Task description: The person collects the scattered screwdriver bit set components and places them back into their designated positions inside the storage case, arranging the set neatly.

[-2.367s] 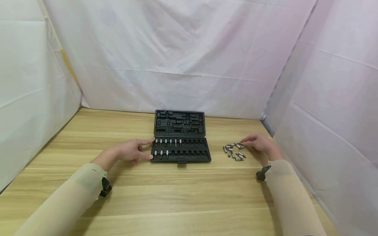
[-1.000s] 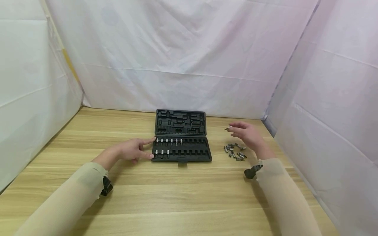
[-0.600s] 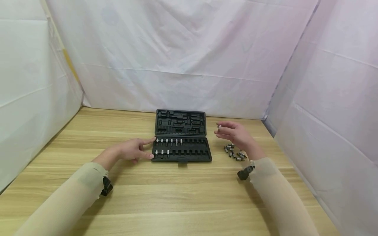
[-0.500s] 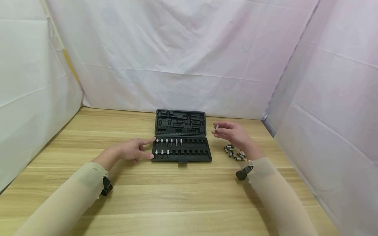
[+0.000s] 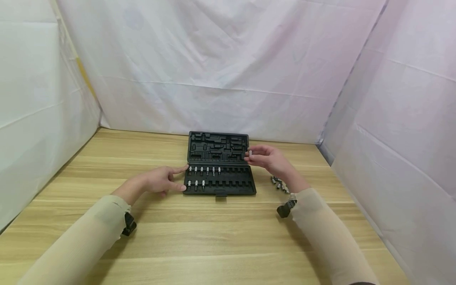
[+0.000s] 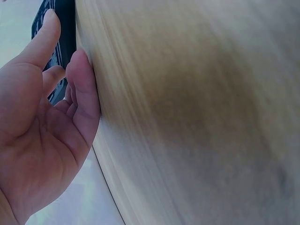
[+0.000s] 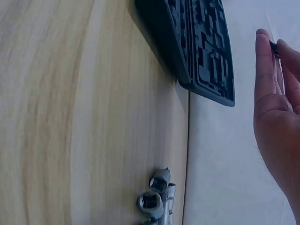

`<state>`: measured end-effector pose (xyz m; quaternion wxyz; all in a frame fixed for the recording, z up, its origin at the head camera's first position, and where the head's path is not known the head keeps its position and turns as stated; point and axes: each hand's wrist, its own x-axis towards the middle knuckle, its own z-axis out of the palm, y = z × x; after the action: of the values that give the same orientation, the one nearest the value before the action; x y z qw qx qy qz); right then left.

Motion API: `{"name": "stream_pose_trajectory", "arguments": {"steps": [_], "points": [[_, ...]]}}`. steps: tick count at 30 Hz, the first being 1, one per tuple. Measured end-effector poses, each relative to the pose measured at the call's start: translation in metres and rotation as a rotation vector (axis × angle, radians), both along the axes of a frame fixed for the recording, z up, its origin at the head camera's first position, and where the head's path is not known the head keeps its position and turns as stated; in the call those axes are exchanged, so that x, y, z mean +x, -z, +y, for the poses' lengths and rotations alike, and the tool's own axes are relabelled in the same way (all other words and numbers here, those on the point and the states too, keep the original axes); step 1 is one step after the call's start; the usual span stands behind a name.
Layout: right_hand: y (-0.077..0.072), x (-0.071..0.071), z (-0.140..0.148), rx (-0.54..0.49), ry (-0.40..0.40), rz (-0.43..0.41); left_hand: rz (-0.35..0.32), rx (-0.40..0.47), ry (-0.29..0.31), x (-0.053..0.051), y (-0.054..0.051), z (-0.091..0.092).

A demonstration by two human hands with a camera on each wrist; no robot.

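Observation:
An open black socket case (image 5: 227, 177) lies on the table, its lid folded back. In its front row sit 3 silver bit sockets (image 5: 196, 184) at the left; the back row has several more, and slots to their right are bare. My left hand (image 5: 160, 181) touches the case's left edge with thumb and index finger apart, both fairly straight. Just above the case's right side, my right hand (image 5: 268, 159) pinches one bit socket (image 5: 250, 153) upright between thumb and fingers. In the right wrist view, only the dark end (image 7: 274, 48) of that bit socket shows.
A pile of loose bit sockets (image 5: 279, 184) lies right of the case, partly hidden by the right forearm. White cloth walls (image 5: 213, 79) stand behind and at both sides of the wooden table (image 5: 199, 233).
My right hand has taken a bit socket from the pile, lifted it and moved left to the case's right side, turning the socket upright. The left hand has stayed at the case's edge.

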<state>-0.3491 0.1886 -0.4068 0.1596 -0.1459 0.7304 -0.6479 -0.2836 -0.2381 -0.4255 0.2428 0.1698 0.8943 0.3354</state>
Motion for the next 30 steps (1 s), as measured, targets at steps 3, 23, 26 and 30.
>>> {"name": "stream_pose_trajectory", "arguments": {"steps": [3,23,26,30], "points": [[0.001,-0.001,-0.006,0.043,0.005,0.017,0.006,-0.001,0.006,-0.001,-0.001,0.0],[0.009,-0.017,-0.052,0.43,-0.045,0.164,0.004,0.006,0.004,-0.002,-0.001,-0.001],[0.012,-0.018,-0.06,0.508,-0.06,0.172,0.001,0.009,0.0,-0.001,0.0,-0.001],[0.014,-0.017,-0.068,0.567,-0.062,0.176,-0.001,0.007,-0.002,0.0,0.0,0.0]]}}
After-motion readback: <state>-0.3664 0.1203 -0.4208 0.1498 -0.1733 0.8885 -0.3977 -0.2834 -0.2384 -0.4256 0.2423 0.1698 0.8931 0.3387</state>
